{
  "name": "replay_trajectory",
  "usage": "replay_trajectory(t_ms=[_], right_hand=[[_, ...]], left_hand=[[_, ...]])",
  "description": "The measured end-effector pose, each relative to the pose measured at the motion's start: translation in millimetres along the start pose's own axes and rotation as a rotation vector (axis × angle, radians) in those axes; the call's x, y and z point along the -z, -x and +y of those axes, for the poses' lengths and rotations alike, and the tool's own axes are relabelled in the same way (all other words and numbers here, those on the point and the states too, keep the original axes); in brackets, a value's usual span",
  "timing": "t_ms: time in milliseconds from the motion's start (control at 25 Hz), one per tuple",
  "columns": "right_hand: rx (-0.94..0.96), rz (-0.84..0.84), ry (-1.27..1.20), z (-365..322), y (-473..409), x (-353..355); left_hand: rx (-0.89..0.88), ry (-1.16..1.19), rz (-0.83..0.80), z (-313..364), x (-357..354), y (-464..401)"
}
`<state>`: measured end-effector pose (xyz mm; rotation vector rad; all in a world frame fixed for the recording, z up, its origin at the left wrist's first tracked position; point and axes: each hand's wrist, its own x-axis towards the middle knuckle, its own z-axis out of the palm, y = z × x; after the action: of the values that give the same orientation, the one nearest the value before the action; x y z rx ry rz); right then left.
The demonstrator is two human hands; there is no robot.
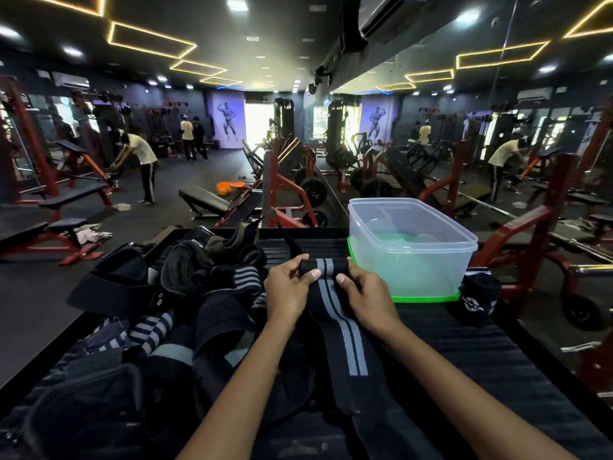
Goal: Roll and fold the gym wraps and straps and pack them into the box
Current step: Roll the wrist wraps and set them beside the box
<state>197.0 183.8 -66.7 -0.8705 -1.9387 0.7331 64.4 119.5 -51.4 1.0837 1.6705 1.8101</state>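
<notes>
The left hand (286, 290) and right hand (368, 297) both pinch the wrap's roll (326, 267), lying crosswise between their fingertips; its unrolled tail runs back toward the person. The box (428, 260) sits just beyond the right fingers.

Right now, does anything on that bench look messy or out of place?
Yes. Left of the hands, a pile of wraps and straps lies tangled and unrolled. The clear box sits on its green lid rather than under it, and one dark wrap lies alone to its right. Both hands are rolling a striped wrap.
</notes>
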Motion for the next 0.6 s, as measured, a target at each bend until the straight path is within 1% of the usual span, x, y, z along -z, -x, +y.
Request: replay_trajectory(t_ms=[120,320,400,520,600], right_hand=[[-0.056,-0.041,-0.252,2,-3,0],[-0.213,0.057,-0.454,9,-16,9],[-0.227,0.057,-0.482,10,-17,11],[-0.207,0.087,-0.466,10,-14,6],[-0.184,0.084,-0.436,12,-13,2]], left_hand=[[-0.008,0.051,-0.01,1,-1,1],[-0.02,0.105,-0.047,3,-4,0],[-0.039,0.077,-0.046,4,-7,3],[-0.098,-0.079,0.053,5,-14,10],[-0.126,-0.143,0.089,6,-16,13]])
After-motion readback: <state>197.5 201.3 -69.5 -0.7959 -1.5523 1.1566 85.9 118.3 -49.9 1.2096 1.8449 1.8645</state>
